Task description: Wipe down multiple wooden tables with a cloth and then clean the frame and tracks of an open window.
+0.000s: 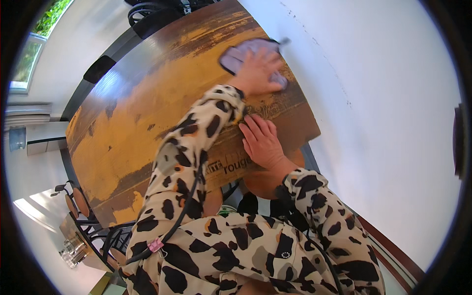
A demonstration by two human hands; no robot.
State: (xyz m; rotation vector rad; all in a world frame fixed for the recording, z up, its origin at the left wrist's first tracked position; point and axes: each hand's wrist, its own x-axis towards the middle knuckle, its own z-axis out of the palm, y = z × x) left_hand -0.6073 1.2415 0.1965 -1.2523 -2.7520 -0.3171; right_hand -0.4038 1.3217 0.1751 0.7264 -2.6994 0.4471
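My left hand [258, 72] is stretched across the wooden table [147, 103], its palm down on a greyish-purple cloth with dark edging [236, 55]. The fingers are spread and blurred, and they hold the cloth against the tabletop beside the wall. Part of the cloth is hidden beneath the hand. Closer to my body, my right hand [263, 142] rests on the table near its right corner, fingers extended and slightly apart, with nothing in it. Its fingertips lie just below my left cuff.
A white wall [361, 73] runs along the table's right side. Black chairs [156, 18] stand at the far edge, with another chair [79, 202] at the lower left. Beyond it, clear glassware [73, 252] stands on another surface. A black cord [188, 199] hangs along my left sleeve.
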